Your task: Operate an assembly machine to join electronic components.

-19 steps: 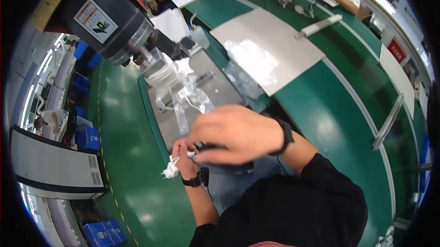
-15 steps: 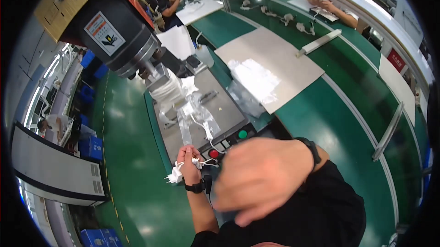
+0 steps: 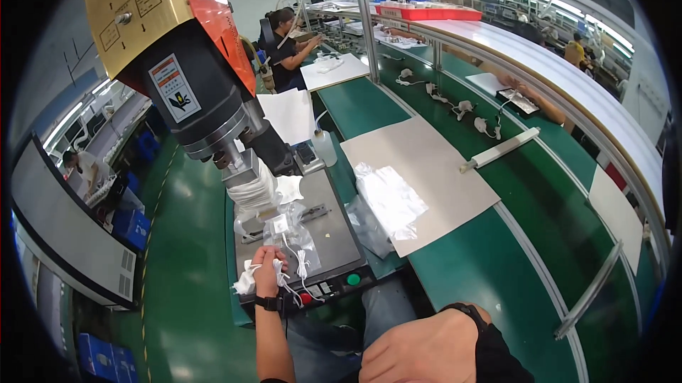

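My left hand (image 3: 266, 269) rests on the front edge of the grey press base (image 3: 334, 234) and grips a bundle of white cable with a white plug (image 3: 245, 282). Just beyond its fingers lies a clear plastic bag (image 3: 288, 230) holding a white coiled cable. Above it stands the black press head (image 3: 213, 113), its horn wrapped in white material. My right hand (image 3: 426, 347) is low over my lap, away from the machine, back of the hand up. Its fingers are hidden, so whatever it may hold cannot be seen.
Green (image 3: 353, 280) and red (image 3: 305, 298) buttons sit on the base's front. A heap of clear bags (image 3: 387, 198) lies on a beige mat (image 3: 433, 163) on the green belt (image 3: 497, 262). Other people work at the back (image 3: 288, 42) and left (image 3: 82, 166). Blue bins (image 3: 131, 227) stand at left.
My right hand pulled back from above the press base down to my lap. My left hand stayed at the base's front edge with the white cable. The view tilted upward.
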The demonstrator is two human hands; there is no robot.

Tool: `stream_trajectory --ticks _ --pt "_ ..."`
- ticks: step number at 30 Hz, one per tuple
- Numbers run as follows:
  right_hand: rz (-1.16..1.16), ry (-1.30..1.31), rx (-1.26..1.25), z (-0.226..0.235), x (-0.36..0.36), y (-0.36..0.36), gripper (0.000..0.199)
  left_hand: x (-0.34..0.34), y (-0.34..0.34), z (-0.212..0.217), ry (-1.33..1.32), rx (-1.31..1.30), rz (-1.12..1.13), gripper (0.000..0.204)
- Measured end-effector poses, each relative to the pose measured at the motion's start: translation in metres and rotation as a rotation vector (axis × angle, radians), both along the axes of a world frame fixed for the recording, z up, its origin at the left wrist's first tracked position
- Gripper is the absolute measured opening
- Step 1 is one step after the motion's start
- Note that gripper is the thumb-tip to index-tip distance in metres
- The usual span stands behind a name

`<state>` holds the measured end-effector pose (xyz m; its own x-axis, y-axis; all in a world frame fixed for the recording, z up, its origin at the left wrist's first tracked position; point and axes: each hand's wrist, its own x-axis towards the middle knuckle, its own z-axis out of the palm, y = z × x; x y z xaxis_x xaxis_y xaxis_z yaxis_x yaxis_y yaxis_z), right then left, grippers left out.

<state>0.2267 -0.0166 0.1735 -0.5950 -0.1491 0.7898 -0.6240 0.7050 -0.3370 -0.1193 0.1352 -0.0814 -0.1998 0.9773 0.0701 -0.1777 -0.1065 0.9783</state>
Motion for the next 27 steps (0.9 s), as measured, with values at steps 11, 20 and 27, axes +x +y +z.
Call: stream_trajectory --ticks 11,20,27 --pt "0.135 -0.138 -0.214 0.002 -0.004 0.01 0.029 0.002 -0.006 0.0 0.002 0.057 0.038 0.019" --pt "-0.103 -0.22 0.017 -0.007 -0.004 0.002 0.036 -0.003 -0.004 -0.006 -0.016 0.099 0.044 0.018" --pt "0.015 0.017 0.017 -0.021 -0.013 0.006 0.041 -0.003 -0.004 -0.005 0.053 0.074 0.031 0.02"
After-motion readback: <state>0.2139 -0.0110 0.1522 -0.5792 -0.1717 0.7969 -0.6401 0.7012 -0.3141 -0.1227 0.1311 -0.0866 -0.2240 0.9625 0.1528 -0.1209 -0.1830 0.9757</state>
